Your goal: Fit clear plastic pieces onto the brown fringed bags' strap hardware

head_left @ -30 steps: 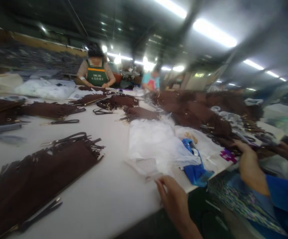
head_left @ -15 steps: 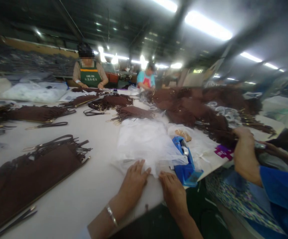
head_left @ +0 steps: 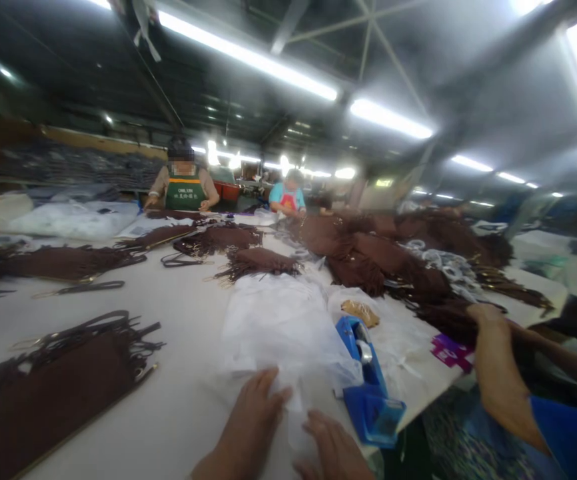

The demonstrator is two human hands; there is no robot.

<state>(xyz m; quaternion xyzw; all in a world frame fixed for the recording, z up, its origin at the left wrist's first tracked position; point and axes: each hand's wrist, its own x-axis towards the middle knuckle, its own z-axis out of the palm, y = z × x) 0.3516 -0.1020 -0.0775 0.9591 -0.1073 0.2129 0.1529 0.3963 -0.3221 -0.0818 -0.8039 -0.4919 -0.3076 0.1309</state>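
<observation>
A stack of thin, see-through white bags (head_left: 273, 320) lies on the table before me. My left hand (head_left: 253, 423) rests at the stack's near edge, its fingers stretched out over the thin material. Close to the table's front edge, my right hand (head_left: 336, 450) has its fingers bent against a pale strip of that material which runs between my hands; motion blurs the fingertips. Just right of the stack stands a blue tape dispenser (head_left: 368, 380) with a roll in it.
Dark brown fringed bags (head_left: 63, 393) lie at left, more are heaped at back right (head_left: 388, 257). A co-worker's arm (head_left: 503, 373) reaches in from the right, near a purple piece (head_left: 451, 352). Other people work across the white table (head_left: 183, 347).
My view has tilted upward, so the table sits lower. My right hand has moved toward me, and a pale strip now shows between my hands. The co-worker's arm at right has shifted.
</observation>
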